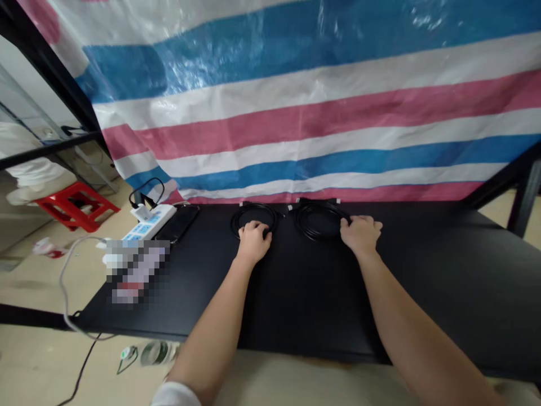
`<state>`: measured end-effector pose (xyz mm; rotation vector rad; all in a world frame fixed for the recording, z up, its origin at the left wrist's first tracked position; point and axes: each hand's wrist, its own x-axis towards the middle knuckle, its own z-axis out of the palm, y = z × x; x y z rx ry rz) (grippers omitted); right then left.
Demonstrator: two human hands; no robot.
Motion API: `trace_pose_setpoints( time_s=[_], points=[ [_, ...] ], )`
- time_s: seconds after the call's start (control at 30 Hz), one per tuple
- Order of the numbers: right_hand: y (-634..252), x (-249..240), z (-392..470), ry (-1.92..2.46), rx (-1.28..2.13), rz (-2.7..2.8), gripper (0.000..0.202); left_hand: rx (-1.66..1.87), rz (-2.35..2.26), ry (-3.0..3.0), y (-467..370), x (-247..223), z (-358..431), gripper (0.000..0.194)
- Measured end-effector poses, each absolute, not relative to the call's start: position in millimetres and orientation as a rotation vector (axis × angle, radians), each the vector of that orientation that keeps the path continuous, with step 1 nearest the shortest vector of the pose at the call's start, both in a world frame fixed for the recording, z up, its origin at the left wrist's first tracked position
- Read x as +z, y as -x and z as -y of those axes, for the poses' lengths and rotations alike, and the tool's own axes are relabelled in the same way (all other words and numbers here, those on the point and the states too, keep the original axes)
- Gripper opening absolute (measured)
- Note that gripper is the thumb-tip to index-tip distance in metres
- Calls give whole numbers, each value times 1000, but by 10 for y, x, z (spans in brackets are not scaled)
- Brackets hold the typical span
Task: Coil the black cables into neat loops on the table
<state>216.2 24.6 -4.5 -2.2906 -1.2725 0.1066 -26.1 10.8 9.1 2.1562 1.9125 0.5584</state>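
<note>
Two coiled black cables lie side by side near the back of the black table. My left hand (pixel 253 242) is at the front edge of the left coil (pixel 235 220), its fingers curled round part of the cable. On the right coil (pixel 310 232), my right hand (pixel 362 232) holds the right side, with thumb and fingers pressed together at the loops. Pale connector ends show along the back of both coils. The undersides of both hands are hidden.
At the table's left stand a white power strip (pixel 146 226) with plugs and a dark phone (pixel 180 224). A striped sheet (pixel 296 124) hangs behind. Beyond, a red stool (pixel 78 206) holds a seated person; a pale cable (pixel 63 282) droops off the left edge.
</note>
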Motion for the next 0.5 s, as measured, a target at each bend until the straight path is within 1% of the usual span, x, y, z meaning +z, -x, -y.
trace_pose_setpoints(
  time_s=[0.27,0.5],
  points=[
    [-2290,-239,-368,2142,74,1016,18,550,-1854,-2158,240,35,-141,26],
    [-2320,-247,-362,1908,-91,1030,16,579,-1815,-2182,260,-7,-176,26]
  ],
)
